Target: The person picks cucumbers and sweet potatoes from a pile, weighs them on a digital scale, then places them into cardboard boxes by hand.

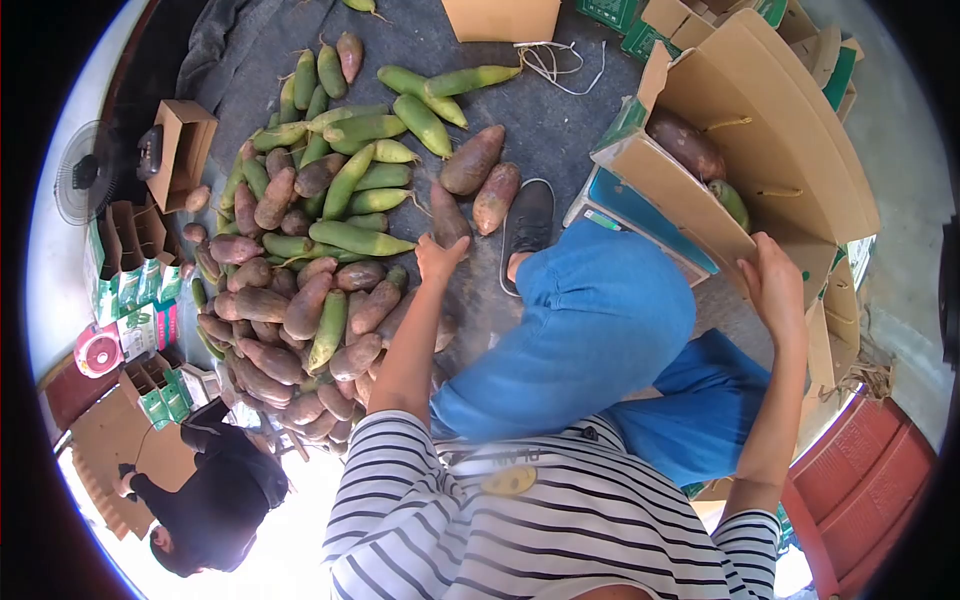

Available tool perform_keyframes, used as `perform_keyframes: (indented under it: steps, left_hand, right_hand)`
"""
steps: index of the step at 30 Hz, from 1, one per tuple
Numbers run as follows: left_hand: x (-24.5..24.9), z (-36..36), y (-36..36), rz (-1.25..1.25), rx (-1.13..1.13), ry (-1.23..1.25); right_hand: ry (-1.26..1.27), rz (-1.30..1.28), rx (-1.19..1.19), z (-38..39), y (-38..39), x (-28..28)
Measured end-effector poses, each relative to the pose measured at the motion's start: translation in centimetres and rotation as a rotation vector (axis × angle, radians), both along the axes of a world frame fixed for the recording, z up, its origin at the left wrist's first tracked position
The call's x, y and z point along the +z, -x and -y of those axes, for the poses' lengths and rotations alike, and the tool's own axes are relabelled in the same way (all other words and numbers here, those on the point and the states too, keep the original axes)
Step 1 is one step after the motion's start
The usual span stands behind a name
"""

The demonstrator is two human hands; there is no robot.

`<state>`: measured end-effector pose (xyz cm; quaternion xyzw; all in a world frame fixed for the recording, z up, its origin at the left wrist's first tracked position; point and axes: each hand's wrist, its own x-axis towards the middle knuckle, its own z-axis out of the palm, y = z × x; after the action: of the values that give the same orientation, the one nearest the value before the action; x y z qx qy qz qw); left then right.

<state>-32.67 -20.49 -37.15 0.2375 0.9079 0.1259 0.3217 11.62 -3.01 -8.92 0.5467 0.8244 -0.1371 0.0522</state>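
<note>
My left hand is closed round the lower end of a reddish-purple radish on the dark floor sheet. Two more reddish-purple radishes, one large and one smaller, lie just right of it, near my shoe. My right hand grips the near edge of an open cardboard box. Inside that box are a dark reddish radish and part of a green one. My fingers partly hide the box edge.
A big heap of reddish radishes and green radishes spreads on the left. White cord lies by another box. A fan and several cartons stand far left. A person in dark clothes bends at lower left.
</note>
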Motion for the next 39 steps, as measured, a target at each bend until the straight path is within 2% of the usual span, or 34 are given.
perform_keyframes:
  steps: [5,10,11,12,13,14,16,19,22,23,25,28,31,35,37,39]
  left_hand:
    - [-1.2,-2.5,-1.3,-0.032,0.135,0.132]
    - [-4.2,-1.5,-0.3,-0.133,0.099,0.029]
    - [-6.4,-0.8,1.3,-0.039,0.031,-0.022]
    - [-10.4,0.6,2.9,0.106,0.05,-0.212]
    - [-6.4,-0.3,1.5,0.163,0.135,-0.206]
    - [-5.7,-0.5,1.5,0.414,0.205,-0.27]
    - [-3.2,-1.1,1.5,0.544,0.294,-0.046]
    - [-3.5,-0.8,1.8,0.639,0.368,0.043]
    - [-3.3,0.8,1.6,1.014,0.651,-0.124]
    - [-2.3,1.6,1.5,1.112,0.631,-0.189]
    - [2.9,1.9,-0.2,1.313,0.582,-0.317]
    - [9.3,1.2,-2.7,1.223,0.504,-0.591]
    - [14.9,-1.7,-2.8,1.32,0.274,-0.68]
    - [27.6,-9.6,-9.4,1.031,-0.252,-0.983]
    - [31.4,-12.5,-12.4,0.944,-0.47,-1.005]
    - [33.5,-15.9,-14.5,0.794,-0.792,-0.912]
  right_hand:
    - [0.024,-0.006,-0.01,-0.1,0.1,0.1]
    - [0.006,0.007,-0.004,-0.1,-0.1,0.0]
    - [-0.014,0.017,-0.014,-0.1,-0.2,0.1]
    - [-0.004,0.012,-0.022,-0.1,-0.2,0.2]
    - [0.005,0.004,-0.028,-0.1,-0.3,0.3]
    - [0.003,0.003,-0.032,0.0,-0.6,0.3]
    - [0.014,-0.026,-0.018,0.1,-0.9,-0.1]
    - [0.008,-0.064,-0.009,0.1,-1.3,-0.3]
    - [-0.024,-0.073,-0.003,0.3,-1.3,-0.2]
    - [-0.032,-0.075,-0.005,0.4,-1.3,-0.4]
    - [-0.054,-0.078,-0.011,0.5,-1.5,-1.0]
    - [-0.082,-0.042,-0.035,0.8,-1.5,-1.5]
    - [-0.106,-0.039,-0.047,0.9,-1.4,-1.6]
    - [-0.185,-0.018,-0.041,1.2,-1.4,-2.2]
    - [-0.247,0.023,-0.033,1.6,-1.2,-2.3]
    - [-0.29,0.102,-0.012,2.1,-0.7,-2.0]
